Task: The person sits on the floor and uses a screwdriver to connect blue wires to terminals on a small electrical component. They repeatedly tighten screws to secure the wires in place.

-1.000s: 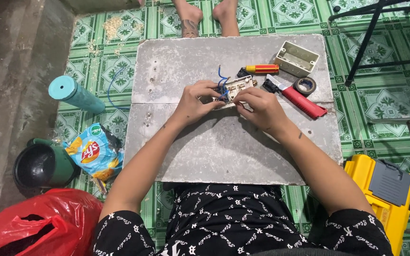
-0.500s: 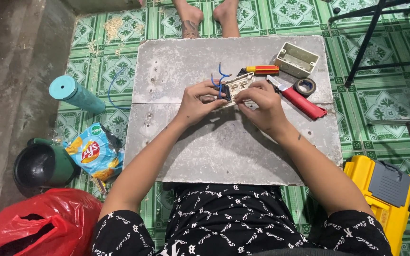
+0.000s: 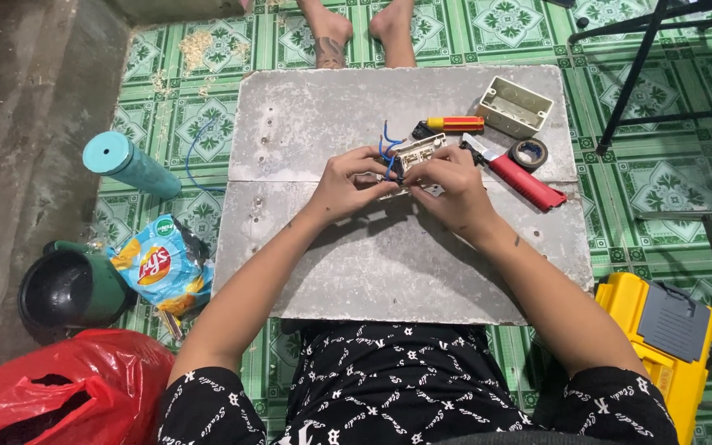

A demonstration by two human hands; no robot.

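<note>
Both hands meet over a grey slab (image 3: 356, 255) lying on the floor. My left hand (image 3: 348, 185) and my right hand (image 3: 447, 185) together grip a cream electrical switch module (image 3: 418, 152) with short blue wires (image 3: 386, 144) sticking up from it. Fingertips of both hands pinch at the wires where they enter the module. Part of the module is hidden under my fingers.
On the slab beyond my hands lie a red-and-yellow screwdriver (image 3: 451, 124), a cream wall box (image 3: 514, 106), a black tape roll (image 3: 529, 153) and a red-handled cutter (image 3: 521, 180). A yellow toolbox (image 3: 661, 330) stands right; a teal bottle (image 3: 129, 165), snack bag (image 3: 162, 268), green pot (image 3: 67, 288) and red bag (image 3: 59, 387) left. Another person's bare feet (image 3: 360, 29) rest at the top.
My hands have drawn closer together on the module and shifted slightly; the blue wires now stand up between my fingers.
</note>
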